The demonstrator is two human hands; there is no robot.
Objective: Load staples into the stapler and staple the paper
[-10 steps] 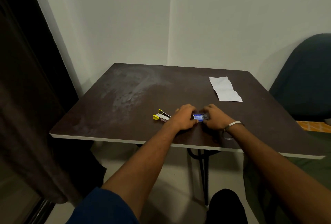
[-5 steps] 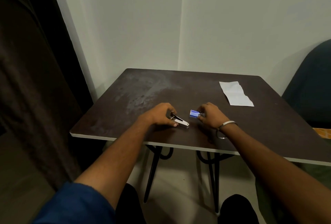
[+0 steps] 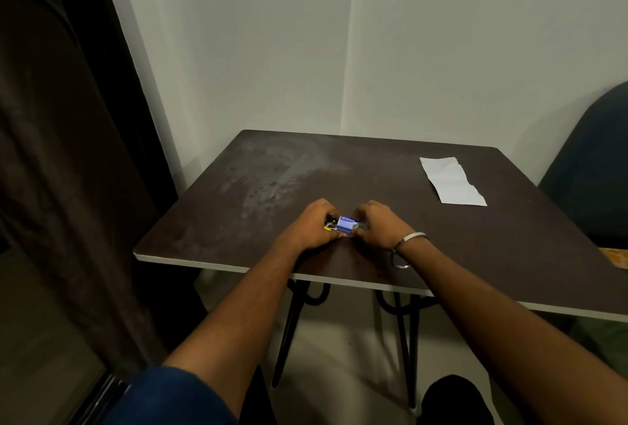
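Note:
On the dark brown table (image 3: 356, 166) my two hands meet near the front edge. My left hand (image 3: 311, 226) is closed over a small yellow and black stapler (image 3: 329, 225), mostly hidden by the fingers. My right hand (image 3: 375, 222) grips a small blue staple box (image 3: 346, 223), which touches the stapler. A metal bangle (image 3: 409, 246) sits on my right wrist. A white folded paper (image 3: 450, 181) lies flat at the far right of the table, well away from both hands.
White walls meet in a corner behind the table. A dark curtain (image 3: 61, 139) hangs at the left. A dark blue chair back (image 3: 591, 170) stands at the right. Black metal table legs (image 3: 292, 322) show below the front edge.
My hands were apart half a second ago, with the stapler at the left and the box at the right. Now they have come together and the box touches the stapler.

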